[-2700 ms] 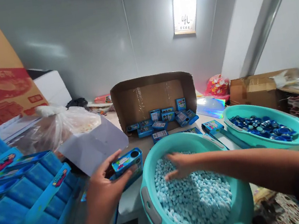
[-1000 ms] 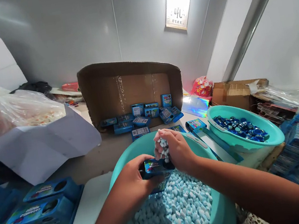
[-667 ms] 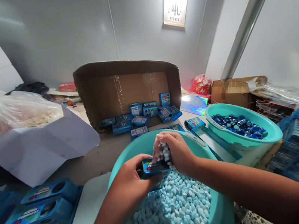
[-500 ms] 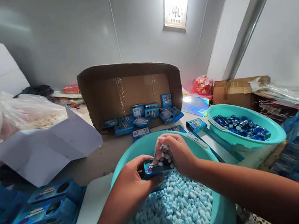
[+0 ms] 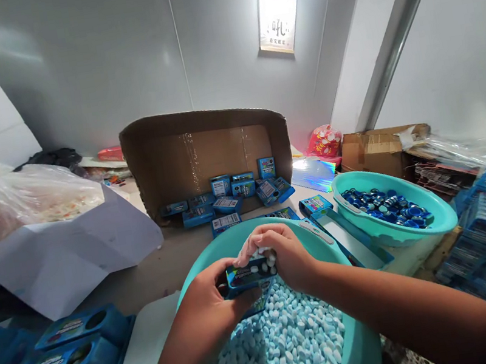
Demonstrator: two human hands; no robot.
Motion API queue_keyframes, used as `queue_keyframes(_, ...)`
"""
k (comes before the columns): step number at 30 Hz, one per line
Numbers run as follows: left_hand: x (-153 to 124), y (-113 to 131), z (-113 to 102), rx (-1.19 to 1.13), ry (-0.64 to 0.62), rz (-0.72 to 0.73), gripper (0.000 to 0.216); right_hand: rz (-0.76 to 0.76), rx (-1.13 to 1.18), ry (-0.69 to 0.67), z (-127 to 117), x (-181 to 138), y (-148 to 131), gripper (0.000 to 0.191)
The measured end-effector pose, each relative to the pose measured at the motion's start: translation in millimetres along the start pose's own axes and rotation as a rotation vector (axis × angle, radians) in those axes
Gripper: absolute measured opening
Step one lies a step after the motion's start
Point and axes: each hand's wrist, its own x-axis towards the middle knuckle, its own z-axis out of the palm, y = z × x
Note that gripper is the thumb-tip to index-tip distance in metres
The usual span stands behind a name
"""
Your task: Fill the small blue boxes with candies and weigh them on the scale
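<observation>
- The left hand point(image 5: 207, 307) grips a small blue box point(image 5: 245, 276) above the teal basin point(image 5: 326, 242) of pale blue tablets point(image 5: 291, 340).
- The right hand point(image 5: 282, 256), cupped around some tablets, presses against the box's right end.
- A second teal basin point(image 5: 438, 225) to the right holds dark blue caps point(image 5: 385, 208).
- Behind, an open cardboard carton point(image 5: 204, 145) on the tabletop point(image 5: 164, 268) contains more blue boxes point(image 5: 226, 194).
</observation>
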Motion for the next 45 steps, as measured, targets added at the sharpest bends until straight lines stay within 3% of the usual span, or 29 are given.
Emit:
queue_keyframes(9,3,-7,0,0.003,0.057,-0.007,0.051,-0.056,-0.200,-0.063,-2,-2,-4,0.024)
queue_keyframes(16,-1,1,3,0.068,0.343,0.002,0.046,-0.095,-0.289,-0.185,-7,0,0,0.032)
queue_keyframes(20,1,-3,2,0.090,0.327,-0.004,0.048,-0.088,-0.378,-0.162,-10,0,2,0.036)
queue_keyframes(26,6,-10,-6,0.091,0.288,-0.003,0.052,-0.148,-0.833,-0.038,-17,2,2,0.017)
queue_keyframes(30,4,-7,-8,0.154,0.281,-0.009,0.047,-0.131,-0.980,0.013,-23,5,2,0.004)
queue_keyframes(35,5,-8,-5,0.159,0.278,-0.001,0.047,-0.177,-1.004,-0.025,-23,4,-1,0.010)
queue_keyframes(40,4,-8,-1,0.105,0.301,0.021,0.044,-0.204,-0.999,-0.057,-16,3,-8,0.039)
queue_keyframes(44,2,-5,-3,0.116,0.271,0.009,0.048,-0.200,-0.935,0.005,-19,3,-6,0.021)
queue_keyframes(45,2,-5,-3,0.115,0.272,0.013,0.049,-0.186,-0.916,0.016,-21,3,-4,0.024)
